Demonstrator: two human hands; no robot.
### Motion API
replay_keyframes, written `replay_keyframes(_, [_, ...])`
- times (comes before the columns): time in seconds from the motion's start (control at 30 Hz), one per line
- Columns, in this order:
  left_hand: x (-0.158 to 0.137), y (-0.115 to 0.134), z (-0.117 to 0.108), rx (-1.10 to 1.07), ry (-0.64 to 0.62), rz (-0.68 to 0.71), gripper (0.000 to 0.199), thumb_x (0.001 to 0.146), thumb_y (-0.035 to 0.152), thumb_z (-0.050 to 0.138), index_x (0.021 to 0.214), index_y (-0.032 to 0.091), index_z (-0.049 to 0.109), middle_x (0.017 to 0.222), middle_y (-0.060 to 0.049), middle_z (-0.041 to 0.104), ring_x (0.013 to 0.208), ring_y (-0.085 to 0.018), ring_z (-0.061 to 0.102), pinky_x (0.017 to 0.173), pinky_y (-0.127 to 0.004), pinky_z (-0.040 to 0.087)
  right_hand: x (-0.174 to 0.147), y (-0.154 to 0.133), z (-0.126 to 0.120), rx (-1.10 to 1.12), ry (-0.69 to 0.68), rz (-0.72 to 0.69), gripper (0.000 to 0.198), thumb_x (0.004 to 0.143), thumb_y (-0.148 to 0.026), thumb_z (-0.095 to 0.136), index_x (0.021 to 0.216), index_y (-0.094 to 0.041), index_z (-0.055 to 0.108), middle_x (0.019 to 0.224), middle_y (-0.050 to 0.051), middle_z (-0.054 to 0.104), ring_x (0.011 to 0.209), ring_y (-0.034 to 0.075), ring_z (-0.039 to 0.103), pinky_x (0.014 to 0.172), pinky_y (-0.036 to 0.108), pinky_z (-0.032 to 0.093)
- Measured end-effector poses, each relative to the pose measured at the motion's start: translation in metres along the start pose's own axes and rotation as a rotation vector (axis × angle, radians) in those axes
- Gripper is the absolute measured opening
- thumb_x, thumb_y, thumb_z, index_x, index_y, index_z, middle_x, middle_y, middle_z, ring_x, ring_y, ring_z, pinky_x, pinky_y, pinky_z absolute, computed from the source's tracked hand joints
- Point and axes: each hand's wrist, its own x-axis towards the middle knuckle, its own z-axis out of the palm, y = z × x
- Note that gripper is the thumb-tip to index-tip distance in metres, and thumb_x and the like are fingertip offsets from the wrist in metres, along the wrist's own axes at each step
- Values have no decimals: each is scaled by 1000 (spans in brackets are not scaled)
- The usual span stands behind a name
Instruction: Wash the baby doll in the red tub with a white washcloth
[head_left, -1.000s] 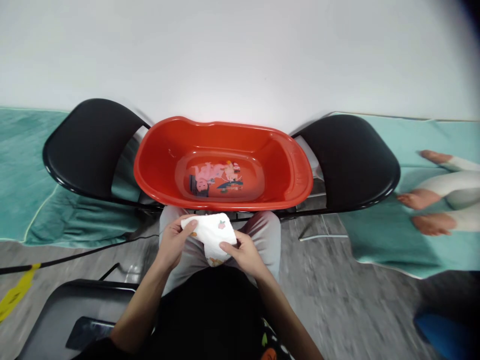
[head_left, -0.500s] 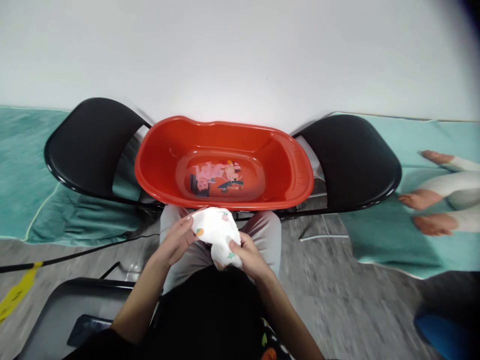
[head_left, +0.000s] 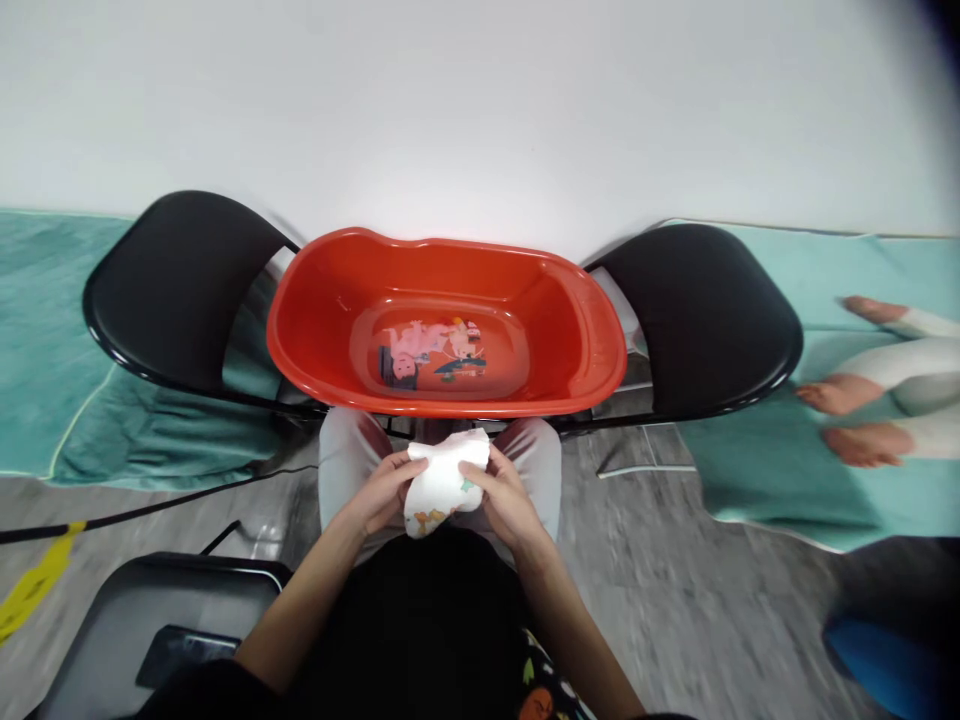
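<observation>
A small white cloth piece (head_left: 444, 482) printed with orange and green figures is held above my lap, folded or bunched; its exact kind does not show. My left hand (head_left: 388, 490) pinches its left edge, with the thumb on top and the fingers behind. On the opposite side, my right hand (head_left: 511, 502) grips it the same way, the thumb lying across the fabric. Just beyond both hands stands a red baby bathtub (head_left: 315, 310), with a cartoon picture (head_left: 427, 352) on its floor.
Black folding chairs (head_left: 176, 290) (head_left: 709, 320) flank the tub. Green cloths (head_left: 750, 480) lie at both sides; small bare feet (head_left: 862, 445) with white-clad legs rest on the right one. A dark phone-like object (head_left: 184, 652) lies on a grey seat (head_left: 105, 625) at lower left.
The white cloth has been turned and gathered into a more compact shape, drawn slightly nearer to me. My left hand has moved right and lower, closing on its edge.
</observation>
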Motion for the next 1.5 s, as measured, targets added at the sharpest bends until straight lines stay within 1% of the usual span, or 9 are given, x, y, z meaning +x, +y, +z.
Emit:
replay_keyframes(0.43, [13,9,-16,386,48,110,49,71,39,85,112,14,76,98,-8,76,80,-19,66,69,-25,52,26,27,-30,-159,24,0,44,60,-22,86,104,-16,78,93,4,75,81,19,65,76,28,50])
replay_keyframes(0.5, [12,12,-16,442,110,273,37,75,40,82,103,15,79,97,-8,75,82,-19,66,71,-27,52,26,19,-26,-184,27,-69,35,61,-23,86,96,-18,79,91,3,75,81,19,65,76,28,50])
replay_keyframes(0.6, [-6,23,-9,618,173,758,16,85,32,74,87,19,82,99,-7,72,90,-19,65,78,-28,52,7,-5,-11,-302,-42,-305,12,70,-24,83,82,-21,80,97,4,74,90,19,65,82,29,50])
replay_keyframes(0.7, [-34,38,7,755,52,1121,20,92,18,65,91,25,83,103,-6,70,91,-16,66,76,-26,52,-20,-32,5,-408,-155,-538,5,78,-24,80,74,-23,80,101,5,73,89,19,66,79,28,51])
replay_keyframes(0.87, [-61,52,25,838,-4,1308,21,94,19,66,98,29,83,112,-8,68,97,-17,65,76,-27,53,-38,-49,16,-431,-251,-649,30,91,-19,67,64,-25,78,108,6,72,99,19,68,84,29,53])
replay_keyframes(1.03, [-47,48,23,671,105,1090,47,83,17,78,126,35,72,116,-6,68,90,-14,68,79,-26,55,-26,-32,9,-351,-125,-522,21,83,-16,71,64,-24,77,105,5,73,97,19,68,85,29,51])
replay_keyframes(1.13, [-33,39,19,445,38,673,67,77,28,84,140,29,61,114,-8,72,92,-19,71,82,-29,57,-18,-20,8,-114,21,-371,14,72,-14,74,59,-22,73,101,3,73,90,18,67,76,27,50])
replay_keyframes(1.3, [-14,16,14,132,44,6,60,70,52,84,112,10,74,100,-14,78,99,-33,72,82,-38,60,-3,-11,11,116,166,-184,11,59,-16,76,58,-18,64,94,2,72,80,17,64,68,26,47])
replay_keyframes(1.5, [-7,2,8,-139,49,-87,41,82,38,75,112,9,73,111,-17,76,108,-33,72,96,-42,58,14,-2,5,-12,214,-197,21,65,-30,80,78,-20,67,93,2,72,86,18,64,75,28,49])
